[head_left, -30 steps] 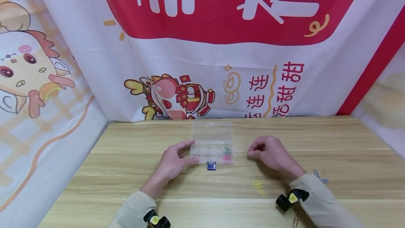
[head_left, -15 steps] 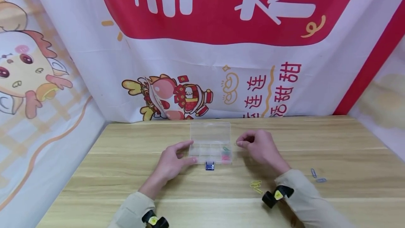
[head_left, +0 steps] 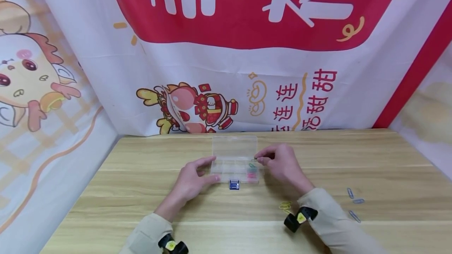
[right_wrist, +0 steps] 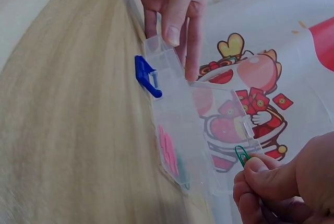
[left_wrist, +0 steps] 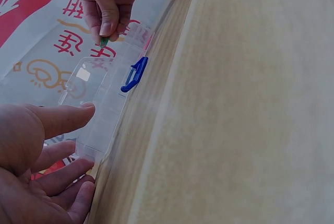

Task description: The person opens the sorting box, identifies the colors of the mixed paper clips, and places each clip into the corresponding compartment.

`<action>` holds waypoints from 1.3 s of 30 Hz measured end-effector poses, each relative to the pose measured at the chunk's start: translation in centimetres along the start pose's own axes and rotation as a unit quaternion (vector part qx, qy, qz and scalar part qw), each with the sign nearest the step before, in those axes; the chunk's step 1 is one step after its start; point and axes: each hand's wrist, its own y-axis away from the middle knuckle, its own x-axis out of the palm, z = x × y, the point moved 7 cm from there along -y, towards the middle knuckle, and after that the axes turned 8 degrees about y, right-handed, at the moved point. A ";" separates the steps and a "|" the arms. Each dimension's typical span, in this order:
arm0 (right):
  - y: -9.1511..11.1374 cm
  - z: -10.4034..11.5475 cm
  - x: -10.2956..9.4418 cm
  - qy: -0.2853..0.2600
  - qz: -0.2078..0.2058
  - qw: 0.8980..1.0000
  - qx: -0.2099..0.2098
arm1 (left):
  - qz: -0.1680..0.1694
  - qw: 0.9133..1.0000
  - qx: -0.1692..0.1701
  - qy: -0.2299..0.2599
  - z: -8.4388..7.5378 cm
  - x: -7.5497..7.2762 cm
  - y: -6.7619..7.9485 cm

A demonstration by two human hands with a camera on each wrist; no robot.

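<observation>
A clear plastic compartment box (head_left: 228, 167) lies on the wooden table, its lid (head_left: 234, 146) swung back and a blue latch (head_left: 234, 184) at the front. My left hand (head_left: 192, 179) holds the box's left end, thumb at the front and forefinger at the back. Pinched between thumb and forefinger of my right hand (head_left: 282, 164) is a green paper clip (right_wrist: 241, 154), close over the right end of the box. Pink paper clips (right_wrist: 168, 151) lie in the front right compartment. Something green (head_left: 252, 165) shows in the compartment behind them.
Several yellow paper clips (head_left: 285, 206) lie on the table (head_left: 141, 195) in front of the right hand, partly behind the wrist camera (head_left: 296, 219). Further right are 3 blue paper clips (head_left: 358, 201). A printed cloth (head_left: 197, 62) hangs behind the table.
My right hand has moved left, from beside the box to its right end, carrying the green paper clip. The left hand and the box stay put. A third blue clip has come into sight.
</observation>
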 end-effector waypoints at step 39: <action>2.1 -1.4 -2.9 0.043 0.004 0.999 -0.025 | 0.006 1.000 0.003 -0.003 0.0 0.0 -0.1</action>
